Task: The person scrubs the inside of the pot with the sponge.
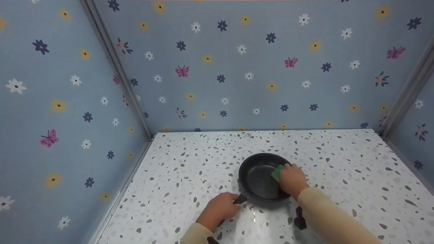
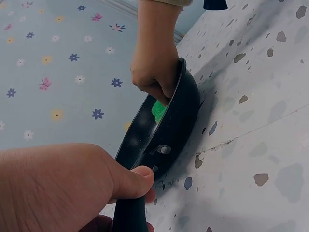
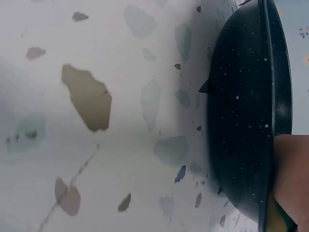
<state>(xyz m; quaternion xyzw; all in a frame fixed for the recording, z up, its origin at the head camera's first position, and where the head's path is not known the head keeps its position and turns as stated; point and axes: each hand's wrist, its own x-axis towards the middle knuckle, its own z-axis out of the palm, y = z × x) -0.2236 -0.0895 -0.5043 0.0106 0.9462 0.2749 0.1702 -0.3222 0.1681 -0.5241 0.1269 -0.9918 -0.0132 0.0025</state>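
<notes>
A black frying pan sits on the speckled tabletop, its dark inside facing up. My left hand grips its short black handle, the thumb lying along the top close to the pan's wall. Inside the pan, toward its right side, my right hand holds a green sponge against the inner surface. The left wrist view shows that sponge poking out below the curled fingers. From the right wrist, the pan's speckled outer wall fills the right side, and only part of the right hand shows.
The white terrazzo-patterned tabletop spreads around the pan. Blue panels with flowers and butterflies close it in at the back and on both sides, with grey metal posts at the corners.
</notes>
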